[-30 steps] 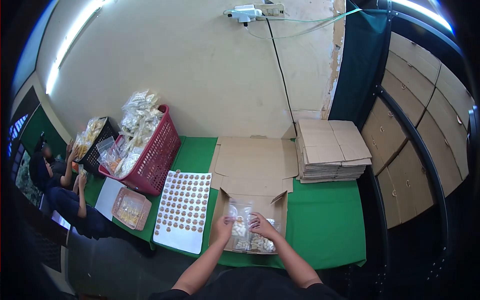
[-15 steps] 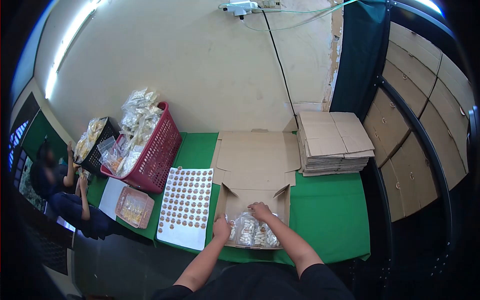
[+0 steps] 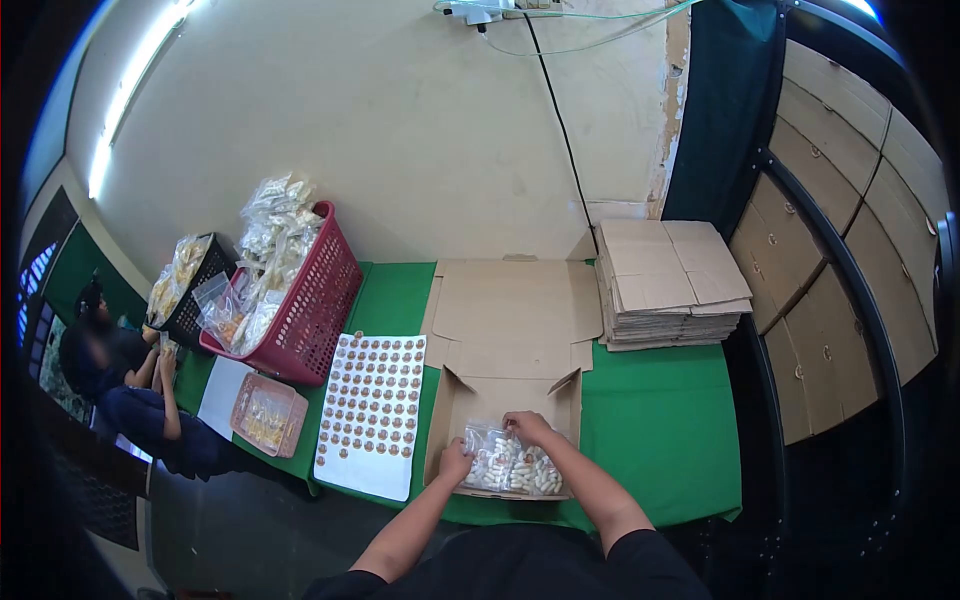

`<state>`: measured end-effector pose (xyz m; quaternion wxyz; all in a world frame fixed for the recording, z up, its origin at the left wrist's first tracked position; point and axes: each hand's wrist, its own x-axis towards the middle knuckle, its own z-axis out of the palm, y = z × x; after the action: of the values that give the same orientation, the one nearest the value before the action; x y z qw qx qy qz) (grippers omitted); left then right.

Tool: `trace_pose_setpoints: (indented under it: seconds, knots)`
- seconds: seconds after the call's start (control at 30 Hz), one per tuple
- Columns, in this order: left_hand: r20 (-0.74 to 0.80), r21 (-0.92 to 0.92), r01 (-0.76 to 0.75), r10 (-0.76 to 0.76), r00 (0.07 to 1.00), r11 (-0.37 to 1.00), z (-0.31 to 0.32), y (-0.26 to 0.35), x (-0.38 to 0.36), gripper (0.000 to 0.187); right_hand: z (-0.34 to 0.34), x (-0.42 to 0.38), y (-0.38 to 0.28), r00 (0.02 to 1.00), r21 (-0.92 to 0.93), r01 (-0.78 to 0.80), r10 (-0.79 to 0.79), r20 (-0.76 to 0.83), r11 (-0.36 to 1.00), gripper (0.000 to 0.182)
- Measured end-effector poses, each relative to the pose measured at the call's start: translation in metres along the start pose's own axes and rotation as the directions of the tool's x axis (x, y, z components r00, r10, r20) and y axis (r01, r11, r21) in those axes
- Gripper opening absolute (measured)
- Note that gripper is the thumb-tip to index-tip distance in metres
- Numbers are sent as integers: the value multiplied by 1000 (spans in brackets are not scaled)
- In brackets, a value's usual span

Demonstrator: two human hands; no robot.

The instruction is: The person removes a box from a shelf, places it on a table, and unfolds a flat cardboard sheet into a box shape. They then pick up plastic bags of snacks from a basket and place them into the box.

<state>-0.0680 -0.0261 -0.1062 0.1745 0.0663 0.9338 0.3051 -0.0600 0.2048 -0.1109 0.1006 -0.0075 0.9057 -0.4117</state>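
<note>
"Resting where, in the head view, are the clear bags (image 3: 500, 465) of white pieces?"

"In the open box (image 3: 510, 399), side by side along its near side; they overlap too much for me to count."

"And the hands?"

"The left hand (image 3: 456, 462) is at the bags' left end, just inside the box. Its fingers are bent, but I can't tell whether that grip pinches plastic. The right hand (image 3: 527, 428) is at the bags' upper edge, near the middle of the box, fingertips drawn together; whether a bag top is caught between them, I can't tell either."

"How would you handle them well?"

"I'd use the left as a light stop and let the right straighten the tops, taking loose plastic rather than squeezing the contents. They look soft, so a hard push would probably bunch them. Leaning on the box would likely bend it."

"Anything around the box to mind?"

"The label sheet (image 3: 375, 482) lies left of it on the green-covered table (image 3: 650, 430). I'd keep the left elbow off that."
</note>
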Motion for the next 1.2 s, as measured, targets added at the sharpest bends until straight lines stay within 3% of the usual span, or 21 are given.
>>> trace_pose_setpoints:
  seconds: [0.17,0.23,0.37,0.43,0.47,0.53,0.67,0.73,0.77,0.83,0.87,0.93,1.07,1.2]
  knots:
    - [32,-14,34,-33,999,999,10,0,-1,50,4,-2,1,997,-114,46,-52,-52,992,13]
    - [49,9,10,-11,999,1000,7,7,-11,54,7,-2,1,995,-188,50,-65,-71,981,19]
    - [62,41,-51,48,997,998,3,11,-15,65,4,-11,-10,993,-143,48,-63,-98,989,27]
    - [80,30,-32,29,996,999,2,15,-15,66,4,-13,-11,991,-266,-1,-35,-129,964,35]
    - [96,19,-11,9,995,1000,2,17,-16,66,6,-12,-9,991,-265,-2,-34,-130,964,35]
    - [93,31,-10,8,996,999,4,20,-16,66,18,-5,5,988,-1,-10,9,-153,1000,35]
    - [89,8,-13,12,996,1000,8,14,-13,66,7,-12,0,967,-33,36,-43,-251,999,34]
    - [83,-8,-19,19,996,1000,10,7,-11,67,-17,-26,-23,967,-257,-62,-6,-256,965,31]
    - [78,-23,-27,29,997,999,8,11,-14,68,-18,-27,-19,967,-257,-66,-2,-256,964,31]
    - [82,34,9,-12,997,999,2,20,-19,66,-22,-26,-6,983,-117,-86,65,-175,989,28]
    - [77,91,46,-53,996,995,-3,27,-22,65,-23,-25,1,982,-119,-88,66,-176,989,28]
    - [95,90,37,-46,994,995,4,14,-15,64,-21,-29,15,969,57,-67,78,-236,996,27]
    - [154,94,9,-23,988,995,5,14,-11,63,-19,-41,16,959,107,-110,134,-250,988,24]
    - [174,108,-1,-18,985,994,1,19,-12,64,-18,-49,14,944,96,-47,75,-321,994,22]
